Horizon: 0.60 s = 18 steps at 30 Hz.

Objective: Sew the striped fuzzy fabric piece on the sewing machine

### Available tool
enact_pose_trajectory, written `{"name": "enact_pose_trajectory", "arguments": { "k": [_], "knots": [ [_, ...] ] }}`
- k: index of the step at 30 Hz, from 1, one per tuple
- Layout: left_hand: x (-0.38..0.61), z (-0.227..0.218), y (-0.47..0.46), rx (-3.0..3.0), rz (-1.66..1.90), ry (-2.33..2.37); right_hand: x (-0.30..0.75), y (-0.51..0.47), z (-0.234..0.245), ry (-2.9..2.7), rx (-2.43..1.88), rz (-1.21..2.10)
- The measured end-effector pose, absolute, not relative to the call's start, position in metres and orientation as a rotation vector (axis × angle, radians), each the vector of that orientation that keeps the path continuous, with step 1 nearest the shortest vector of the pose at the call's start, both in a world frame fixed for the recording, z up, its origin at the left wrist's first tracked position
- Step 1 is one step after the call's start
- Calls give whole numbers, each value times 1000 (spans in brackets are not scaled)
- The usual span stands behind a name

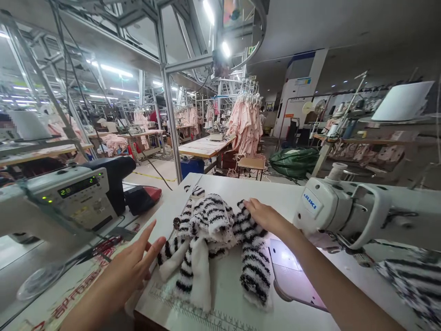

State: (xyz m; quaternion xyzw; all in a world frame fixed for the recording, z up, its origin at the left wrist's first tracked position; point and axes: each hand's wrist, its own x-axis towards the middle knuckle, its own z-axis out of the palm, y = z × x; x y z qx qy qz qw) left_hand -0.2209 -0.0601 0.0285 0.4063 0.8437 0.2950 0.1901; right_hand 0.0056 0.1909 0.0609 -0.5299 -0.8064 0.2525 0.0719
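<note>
Two hands are working a pile of striped fleece pieces (213, 239) on the counter (237, 294) beside the sewing machine (347, 209): right hand (263, 216) pressing flat on it, left hand (132, 266) hovering open, apparently sorting; next, a firm grasp.

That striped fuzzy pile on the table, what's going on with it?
A person sits at a white sewing table with a heap of black-and-white striped fleece pieces. Their right hand rests flat on the pile's right side, next to the Juki sewing machine. Their left hand is open at the pile's left edge, gripping nothing. Pink garments hang on racks in the workshop behind.
</note>
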Motion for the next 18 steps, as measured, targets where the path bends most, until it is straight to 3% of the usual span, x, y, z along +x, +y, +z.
{"name": "enact_pose_trajectory", "arguments": {
  "k": [10,18],
  "knots": [
    [-220,21,-57,1009,901,2311,32,165,54,-2068,-1434,867],
    [-217,20,-58,1035,1131,2332,30,142,66,-1545,-961,1499]
  ]
}}
